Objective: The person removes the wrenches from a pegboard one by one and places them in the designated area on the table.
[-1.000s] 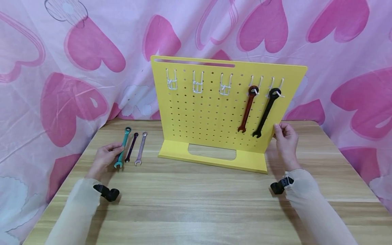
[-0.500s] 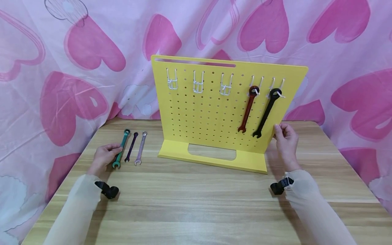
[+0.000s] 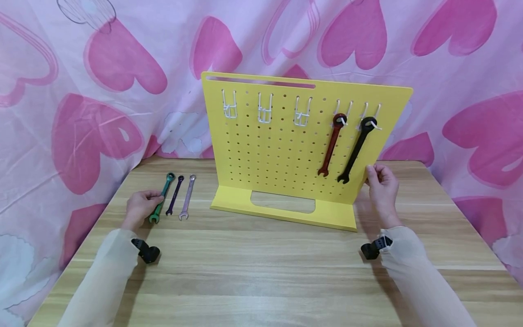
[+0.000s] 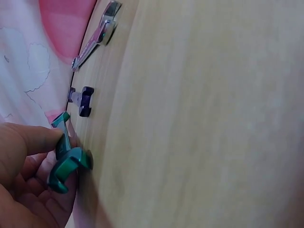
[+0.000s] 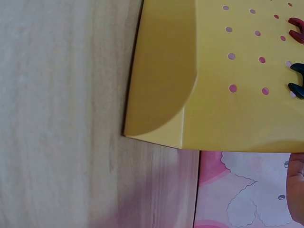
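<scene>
Wrench in green (image 3: 165, 190), mid-shaft within the left grip (image 3: 140, 208)

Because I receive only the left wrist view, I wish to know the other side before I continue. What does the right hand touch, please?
Observer: The right hand holds the yellow pegboard by its right edge.
Operator: Thank you. Does any wrench hang there already?
Observer: Yes, two: a red wrench and a black wrench.
Operator: And how many hooks are without a wrench?
Observer: Three white hooks, left of the red wrench.
</scene>
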